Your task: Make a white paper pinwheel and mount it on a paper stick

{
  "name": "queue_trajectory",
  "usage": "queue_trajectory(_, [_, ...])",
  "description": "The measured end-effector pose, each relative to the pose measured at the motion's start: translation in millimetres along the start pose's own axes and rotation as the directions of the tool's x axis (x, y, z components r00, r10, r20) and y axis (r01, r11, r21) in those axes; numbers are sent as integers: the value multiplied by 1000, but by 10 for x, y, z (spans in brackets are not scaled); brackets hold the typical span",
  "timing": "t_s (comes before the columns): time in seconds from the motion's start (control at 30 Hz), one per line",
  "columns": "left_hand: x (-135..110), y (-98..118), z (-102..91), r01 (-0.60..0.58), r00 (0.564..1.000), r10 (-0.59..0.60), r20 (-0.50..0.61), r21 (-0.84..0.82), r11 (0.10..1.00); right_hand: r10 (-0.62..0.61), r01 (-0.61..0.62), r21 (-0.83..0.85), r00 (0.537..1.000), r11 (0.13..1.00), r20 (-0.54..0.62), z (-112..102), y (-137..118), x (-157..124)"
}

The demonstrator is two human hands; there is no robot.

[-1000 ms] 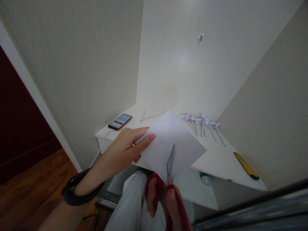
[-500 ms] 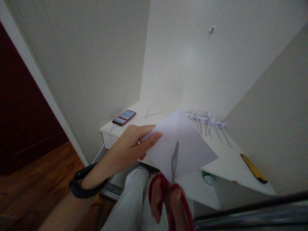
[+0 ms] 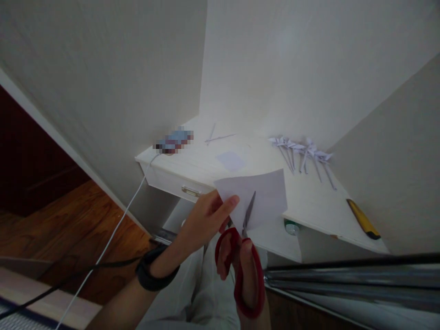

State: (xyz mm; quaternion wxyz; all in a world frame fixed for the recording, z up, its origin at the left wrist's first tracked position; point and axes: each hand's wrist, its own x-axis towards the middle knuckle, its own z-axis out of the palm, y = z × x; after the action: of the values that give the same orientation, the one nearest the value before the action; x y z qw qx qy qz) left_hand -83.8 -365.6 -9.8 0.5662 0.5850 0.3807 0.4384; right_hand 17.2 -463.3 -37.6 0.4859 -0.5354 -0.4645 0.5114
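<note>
My left hand (image 3: 206, 220) pinches the near left corner of a white paper sheet (image 3: 264, 195), thumb on top, and holds it up above the desk's front edge. A black band circles that wrist. My right hand (image 3: 240, 266) has its fingers through the red handles of a pair of scissors (image 3: 245, 229). The grey blades point up and away into the sheet's lower edge.
The white desk (image 3: 309, 201) sits in a wall corner. It carries a phone (image 3: 173, 140) with a white cable, a small paper square (image 3: 231, 160), thin paper strips (image 3: 220, 136), several folded paper pinwheels (image 3: 302, 150) and a yellow utility knife (image 3: 362, 219). A metal bar (image 3: 343, 275) lies at lower right.
The view has dropped and pulled back. The sheet is tilted flatter and lower, my left hand has come nearer my body, and the scissors have stayed in the sheet's lower edge.
</note>
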Motion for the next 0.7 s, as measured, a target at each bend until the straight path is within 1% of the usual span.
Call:
queue_trajectory(0.1, [85,-164,47,55,997,-56,-59,-15,998,22,-22,23,1000,1000,-6,-31,112,137])
queue_trajectory(0.2, [210,-285,65,145,978,-148,-145,-33,989,25,-26,55,999,998,24,-47,241,338])
queue_trajectory(0.27, [289,-357,69,173,968,-175,-179,-28,985,31,-34,73,999,997,31,-46,319,444])
queue_trajectory(0.43, [412,-528,82,207,958,-210,-194,-34,978,65,-68,130,997,989,31,-62,450,575])
queue_trajectory(0.7, [471,-828,140,271,935,-277,-220,-59,961,147,-152,244,988,958,39,-109,647,665])
